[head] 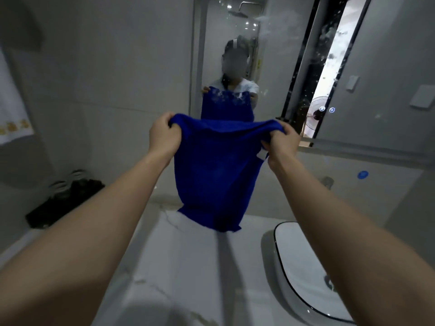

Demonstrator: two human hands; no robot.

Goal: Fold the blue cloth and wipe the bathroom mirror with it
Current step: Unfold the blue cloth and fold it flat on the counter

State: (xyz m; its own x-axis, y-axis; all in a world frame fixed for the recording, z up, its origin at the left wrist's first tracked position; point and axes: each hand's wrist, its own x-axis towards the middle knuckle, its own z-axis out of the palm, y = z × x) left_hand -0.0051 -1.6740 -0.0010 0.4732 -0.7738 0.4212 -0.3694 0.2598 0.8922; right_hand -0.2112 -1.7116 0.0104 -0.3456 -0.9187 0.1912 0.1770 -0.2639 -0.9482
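Arms outstretched; left hand, right hand level, both pinching.

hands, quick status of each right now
Left hand: closed, gripping the top left corner of the hanging blue terry cloth.
Right hand: closed, pinching the cloth's top right corner.

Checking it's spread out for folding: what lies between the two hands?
In the head view, the blue cloth: its top edge spans from the left hand to the right hand, the rest hanging down.
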